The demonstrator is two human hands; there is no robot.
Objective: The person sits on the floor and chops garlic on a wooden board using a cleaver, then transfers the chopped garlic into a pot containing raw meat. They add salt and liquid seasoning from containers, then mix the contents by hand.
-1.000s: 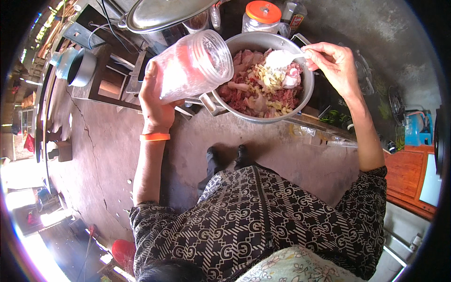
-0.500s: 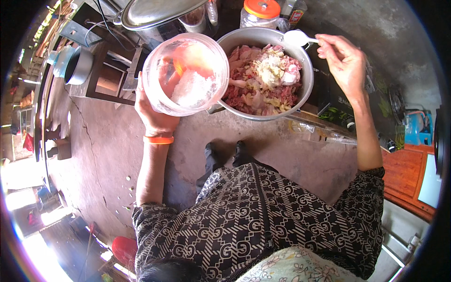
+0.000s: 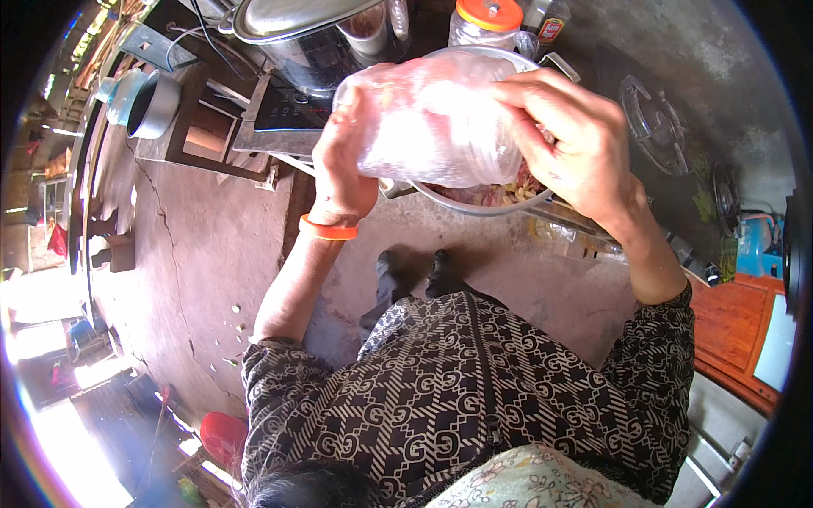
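Observation:
My left hand (image 3: 343, 161), with an orange band at the wrist, grips a clear plastic tub (image 3: 432, 127) of white granules. The tub lies tipped on its side over a metal bowl (image 3: 474, 209), its mouth toward the right. At that mouth my right hand (image 3: 580, 140) is closed in a pinch. It held a white spoon half a second ago; the spoon is now hidden by the tub and fingers. Beneath, the tub covers most of the raw chopped meat (image 3: 529, 182), which shows only along the bowl's near right side.
An orange-lidded jar (image 3: 487, 19) and a bottle (image 3: 546, 21) stand behind the bowl. To the left are a lidded pot (image 3: 309, 55) and a black cooktop (image 3: 284, 108). A round clear plastic lid (image 3: 652, 123) lies right of my right hand. A saucepan (image 3: 154, 110) sits far left.
My left hand has tipped the tub over to the right, above the bowl. My right hand has come leftward and down to the tub's mouth, and the spoon has gone out of sight.

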